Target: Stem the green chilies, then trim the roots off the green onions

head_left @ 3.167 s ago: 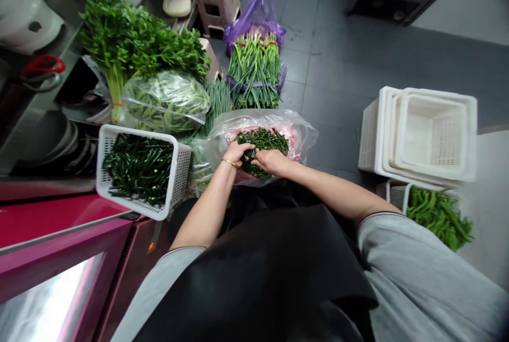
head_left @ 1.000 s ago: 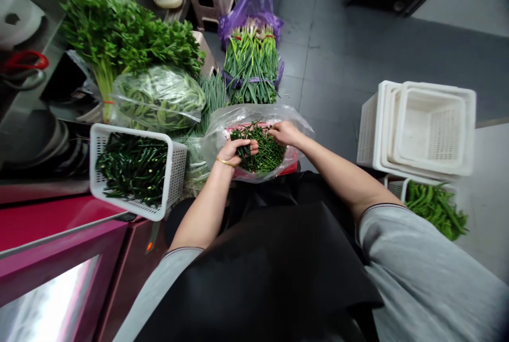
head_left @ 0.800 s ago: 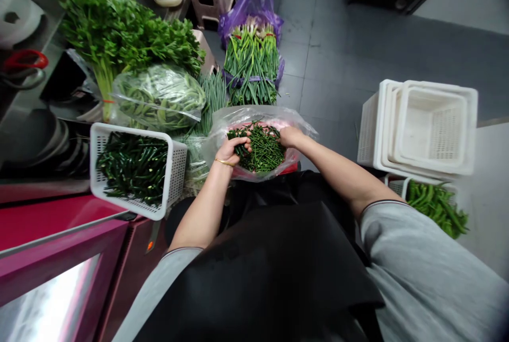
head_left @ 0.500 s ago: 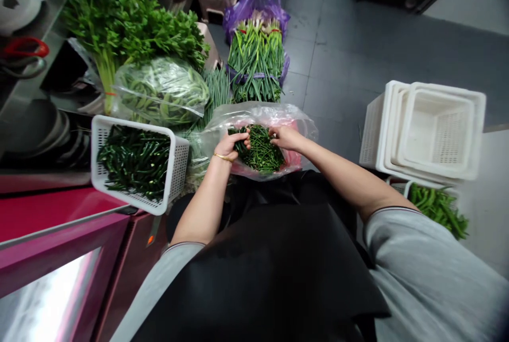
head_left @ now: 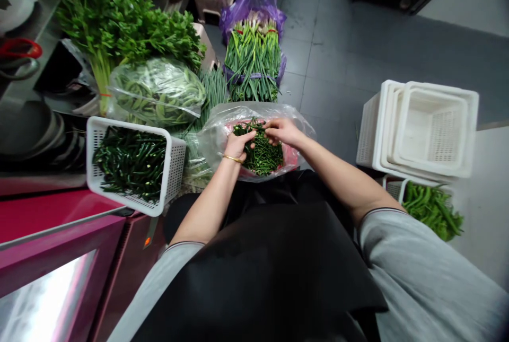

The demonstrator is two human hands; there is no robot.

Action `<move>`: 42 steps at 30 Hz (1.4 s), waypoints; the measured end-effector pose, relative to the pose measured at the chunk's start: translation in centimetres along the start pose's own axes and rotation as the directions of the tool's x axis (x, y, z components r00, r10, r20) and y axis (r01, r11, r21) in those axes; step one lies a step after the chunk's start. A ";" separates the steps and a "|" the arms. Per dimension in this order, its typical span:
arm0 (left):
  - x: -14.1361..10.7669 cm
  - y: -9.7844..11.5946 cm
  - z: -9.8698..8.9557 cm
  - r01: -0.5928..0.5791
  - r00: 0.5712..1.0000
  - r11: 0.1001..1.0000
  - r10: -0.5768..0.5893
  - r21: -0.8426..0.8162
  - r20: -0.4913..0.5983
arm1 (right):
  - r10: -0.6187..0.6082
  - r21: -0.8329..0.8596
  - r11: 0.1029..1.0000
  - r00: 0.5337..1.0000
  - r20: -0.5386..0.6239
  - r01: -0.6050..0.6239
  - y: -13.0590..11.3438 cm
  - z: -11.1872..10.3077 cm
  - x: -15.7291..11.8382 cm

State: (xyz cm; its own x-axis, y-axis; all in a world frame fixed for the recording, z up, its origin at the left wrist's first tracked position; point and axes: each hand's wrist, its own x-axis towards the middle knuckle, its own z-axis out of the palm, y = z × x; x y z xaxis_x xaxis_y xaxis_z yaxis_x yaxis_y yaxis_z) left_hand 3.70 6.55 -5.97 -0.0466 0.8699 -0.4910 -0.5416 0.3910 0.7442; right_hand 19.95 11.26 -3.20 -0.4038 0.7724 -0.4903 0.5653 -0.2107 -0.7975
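An open clear plastic bag [head_left: 214, 124] with a pink lining lies at my lap, and a heap of thin green stems [head_left: 264, 157] fills it. My left hand [head_left: 239, 146], with a gold bangle at the wrist, is closed round several dark green peppers [head_left: 239, 129] over the left side of the heap. Close beside it, my right hand [head_left: 281, 132] has its fingertips pinched together at the top of the heap; what they hold is too small to make out. A white basket [head_left: 174, 167] of dark green peppers stands to the left.
Celery [head_left: 127, 24] and a bag of green beans [head_left: 157, 90] lie at the upper left. Spring onions [head_left: 254, 55] in purple plastic are beyond the bag. Stacked white baskets [head_left: 433, 124] and a basket of light green peppers [head_left: 431, 209] stand at the right.
My left hand has moved right, toward my right hand, with the peppers still in it. The two hands are now nearly touching. The whole view has shifted slightly.
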 end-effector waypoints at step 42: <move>-0.6 2.5 -2.2 0.089 0.996 0.995 -0.089 -0.034 -0.010 | 0.073 -0.840 0.527 0.992 -0.106 -0.128 2.6 -1.1 5.6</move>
State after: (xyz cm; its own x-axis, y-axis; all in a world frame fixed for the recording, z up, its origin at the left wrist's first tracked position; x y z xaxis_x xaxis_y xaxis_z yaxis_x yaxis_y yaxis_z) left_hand 0.57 6.32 -4.82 -0.0067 0.8283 -0.5603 -0.5716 0.4565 0.6818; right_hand 19.94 15.71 -7.67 -0.2835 0.8139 -0.5071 0.9539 0.2935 -0.0622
